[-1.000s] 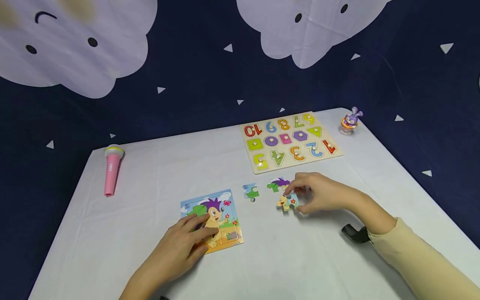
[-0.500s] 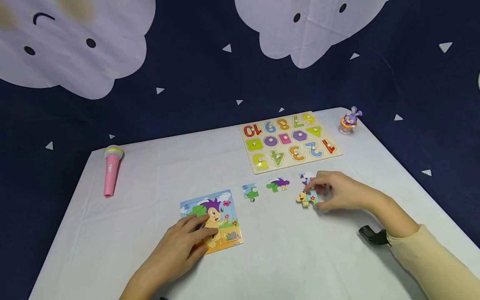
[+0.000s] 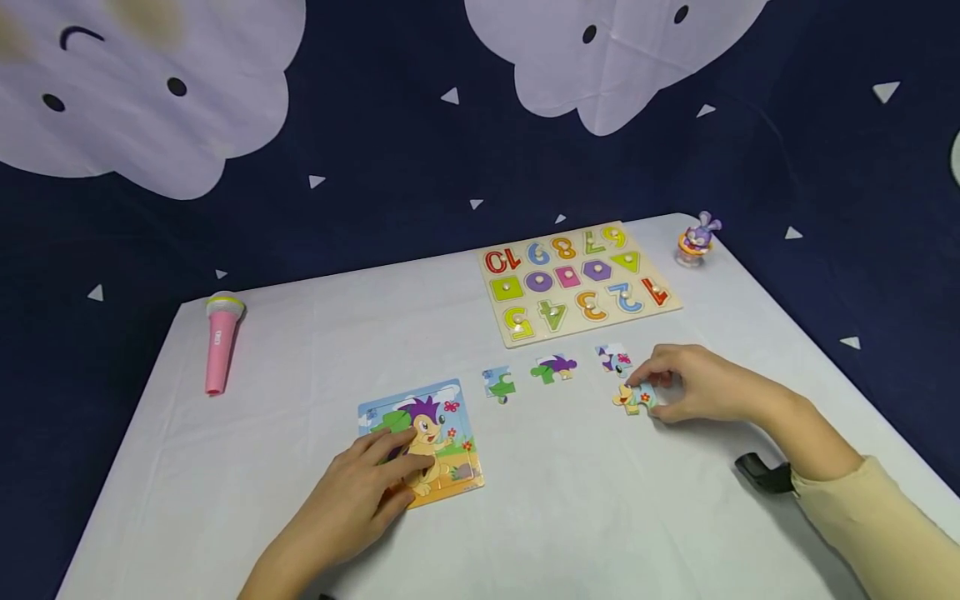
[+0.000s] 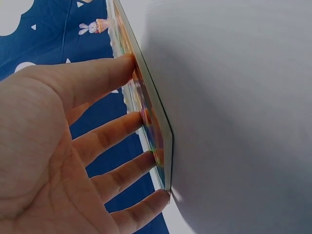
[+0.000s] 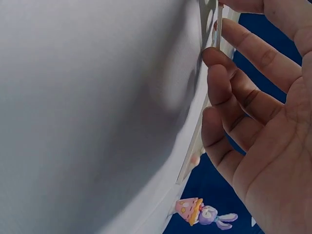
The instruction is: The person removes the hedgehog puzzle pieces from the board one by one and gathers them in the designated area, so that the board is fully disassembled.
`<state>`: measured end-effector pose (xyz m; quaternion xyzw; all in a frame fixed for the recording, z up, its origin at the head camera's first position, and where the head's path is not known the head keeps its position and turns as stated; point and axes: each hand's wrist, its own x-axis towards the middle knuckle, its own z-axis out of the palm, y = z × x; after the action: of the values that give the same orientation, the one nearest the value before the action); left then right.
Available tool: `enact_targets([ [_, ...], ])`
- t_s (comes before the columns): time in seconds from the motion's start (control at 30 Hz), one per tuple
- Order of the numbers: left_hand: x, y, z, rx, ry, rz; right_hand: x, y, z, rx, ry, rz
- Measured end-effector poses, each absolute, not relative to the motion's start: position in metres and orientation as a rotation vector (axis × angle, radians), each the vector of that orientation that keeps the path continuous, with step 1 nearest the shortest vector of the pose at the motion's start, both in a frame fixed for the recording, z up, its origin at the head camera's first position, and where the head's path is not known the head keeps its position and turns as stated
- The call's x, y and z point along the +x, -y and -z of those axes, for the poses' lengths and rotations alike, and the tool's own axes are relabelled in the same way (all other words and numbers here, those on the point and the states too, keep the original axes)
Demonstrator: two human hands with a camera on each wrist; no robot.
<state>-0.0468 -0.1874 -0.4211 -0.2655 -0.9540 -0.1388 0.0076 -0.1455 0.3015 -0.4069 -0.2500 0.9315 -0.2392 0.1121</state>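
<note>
My left hand [image 3: 360,492] rests with spread fingers on the square hedgehog picture puzzle [image 3: 461,446]; in the left wrist view its fingertips touch the face of the board [image 4: 155,105]. My right hand [image 3: 693,385] pinches a puzzle piece [image 3: 632,399] with a red flower between thumb and fingers, edge-on in the right wrist view [image 5: 219,29]. Just behind that piece lies one with a pink butterfly [image 3: 613,358]. Farther left are a purple and green piece [image 3: 555,367] and a blue and green piece [image 3: 498,383].
A wooden number and shape board [image 3: 581,283] lies at the back. A purple rabbit figure [image 3: 696,240] stands at the back right corner, and a pink toy microphone [image 3: 221,343] lies at the left. A dark curtain hangs behind the white table [image 3: 337,333].
My right hand has moved right with the flower piece, uncovering the butterfly piece behind it. My left hand has stayed on the picture puzzle.
</note>
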Motion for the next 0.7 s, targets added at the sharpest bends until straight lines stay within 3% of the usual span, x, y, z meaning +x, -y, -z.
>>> enact_targets([
  [0.7, -0.048, 0.1876, 0.4227, -0.831, 2.974, 0.416, -0.1454, -0.2976, 0.4078, -0.744, -2.729, 0.69],
])
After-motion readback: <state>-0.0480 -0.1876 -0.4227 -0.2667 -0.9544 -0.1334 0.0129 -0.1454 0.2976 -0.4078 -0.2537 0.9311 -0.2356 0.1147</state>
